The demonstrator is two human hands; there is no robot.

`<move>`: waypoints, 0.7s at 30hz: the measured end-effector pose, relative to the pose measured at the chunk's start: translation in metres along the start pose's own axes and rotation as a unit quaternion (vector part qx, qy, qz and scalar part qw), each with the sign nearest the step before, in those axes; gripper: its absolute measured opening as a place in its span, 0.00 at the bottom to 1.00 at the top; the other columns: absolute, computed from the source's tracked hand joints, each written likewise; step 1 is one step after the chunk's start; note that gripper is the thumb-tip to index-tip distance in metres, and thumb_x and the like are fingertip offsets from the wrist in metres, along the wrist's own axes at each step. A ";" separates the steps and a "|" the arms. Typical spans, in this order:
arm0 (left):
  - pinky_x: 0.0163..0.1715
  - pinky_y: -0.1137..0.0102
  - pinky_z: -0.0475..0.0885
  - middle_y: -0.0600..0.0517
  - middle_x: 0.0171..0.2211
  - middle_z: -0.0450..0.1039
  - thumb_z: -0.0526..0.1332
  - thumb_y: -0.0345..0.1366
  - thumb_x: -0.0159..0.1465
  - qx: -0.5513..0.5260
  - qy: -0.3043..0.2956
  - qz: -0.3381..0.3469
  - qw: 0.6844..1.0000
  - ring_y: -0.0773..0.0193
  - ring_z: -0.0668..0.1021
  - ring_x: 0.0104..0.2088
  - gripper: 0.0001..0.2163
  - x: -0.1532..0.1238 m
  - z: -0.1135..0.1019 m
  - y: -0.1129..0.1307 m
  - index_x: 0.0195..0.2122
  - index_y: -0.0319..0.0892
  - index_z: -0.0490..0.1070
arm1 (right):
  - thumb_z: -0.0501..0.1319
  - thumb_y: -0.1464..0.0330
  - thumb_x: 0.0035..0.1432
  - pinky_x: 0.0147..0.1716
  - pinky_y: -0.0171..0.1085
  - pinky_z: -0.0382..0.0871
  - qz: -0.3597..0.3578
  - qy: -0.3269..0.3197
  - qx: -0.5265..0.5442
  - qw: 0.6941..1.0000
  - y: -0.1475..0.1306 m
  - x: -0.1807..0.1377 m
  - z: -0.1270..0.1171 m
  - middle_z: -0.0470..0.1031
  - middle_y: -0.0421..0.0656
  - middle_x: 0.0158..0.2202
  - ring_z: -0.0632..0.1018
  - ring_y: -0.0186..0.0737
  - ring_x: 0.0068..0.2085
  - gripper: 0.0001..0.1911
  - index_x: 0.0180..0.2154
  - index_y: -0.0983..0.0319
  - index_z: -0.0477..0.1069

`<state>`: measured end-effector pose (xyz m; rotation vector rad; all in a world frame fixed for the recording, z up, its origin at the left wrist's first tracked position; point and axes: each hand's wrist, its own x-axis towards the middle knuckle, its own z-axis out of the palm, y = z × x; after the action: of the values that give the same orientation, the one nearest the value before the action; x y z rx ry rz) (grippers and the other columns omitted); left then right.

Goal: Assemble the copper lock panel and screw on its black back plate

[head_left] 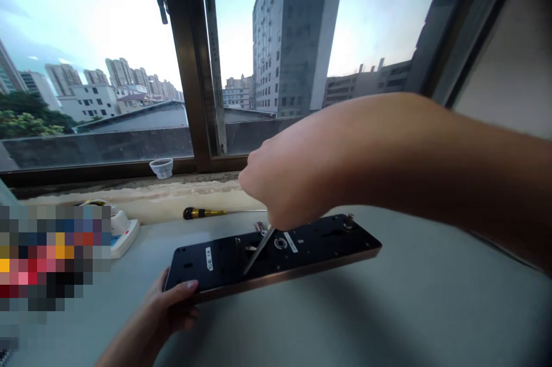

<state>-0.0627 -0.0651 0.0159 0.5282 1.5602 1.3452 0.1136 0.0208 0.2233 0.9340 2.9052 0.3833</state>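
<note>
A long black plate with a copper-coloured edge (pixel 310 249) lies flat on the grey table (pixel 388 309), its back side up with holes, screws and a small white label. My left hand (pixel 172 304) grips its near left corner, thumb on top. My right hand (pixel 284 183) is closed in a fist above the plate's middle, holding a thin metal tool (pixel 259 250) whose tip slants down onto the plate.
A screwdriver with a black and yellow handle (pixel 202 213) lies by the window sill behind the plate. A small clear plastic cup (pixel 161 168) stands on the sill. A white device (pixel 123 232) sits at the left. A window frame (pixel 194 68) rises behind.
</note>
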 end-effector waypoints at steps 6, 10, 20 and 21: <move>0.12 0.79 0.64 0.56 0.16 0.71 0.72 0.42 0.35 0.001 0.003 0.004 1.000 0.69 0.72 0.14 0.34 0.000 0.000 -0.001 0.41 0.42 0.56 | 0.60 0.47 0.38 0.29 0.37 0.66 -0.077 0.159 0.003 0.984 0.035 0.004 0.019 0.65 0.38 0.15 0.74 0.39 0.28 0.21 0.15 0.59 0.69; 0.12 0.79 0.64 0.56 0.16 0.71 0.72 0.42 0.35 -0.001 0.001 0.004 1.000 0.70 0.71 0.14 0.33 -0.001 0.000 -0.001 0.40 0.42 0.57 | 0.55 0.42 0.42 0.33 0.37 0.65 -0.137 0.243 0.016 0.960 0.075 0.006 0.043 0.70 0.37 0.20 0.74 0.36 0.32 0.26 0.18 0.58 0.71; 0.11 0.80 0.63 0.56 0.16 0.71 0.72 0.43 0.33 0.004 0.008 0.002 1.000 0.71 0.71 0.13 0.34 -0.001 0.001 0.000 0.40 0.42 0.56 | 0.53 0.41 0.41 0.30 0.35 0.65 -0.142 0.190 0.031 0.971 0.062 0.002 0.035 0.71 0.35 0.20 0.72 0.29 0.24 0.29 0.19 0.60 0.72; 0.12 0.80 0.64 0.56 0.16 0.71 0.72 0.43 0.33 0.005 0.007 0.002 1.000 0.71 0.71 0.13 0.34 -0.001 0.001 0.000 0.40 0.42 0.56 | 0.52 0.41 0.42 0.30 0.35 0.65 -0.140 0.202 0.038 0.969 0.061 0.002 0.035 0.71 0.35 0.19 0.72 0.29 0.24 0.30 0.19 0.60 0.72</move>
<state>-0.0612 -0.0657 0.0164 0.5299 1.5787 1.3482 0.1511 0.0773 0.2053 0.4805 3.3792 0.4927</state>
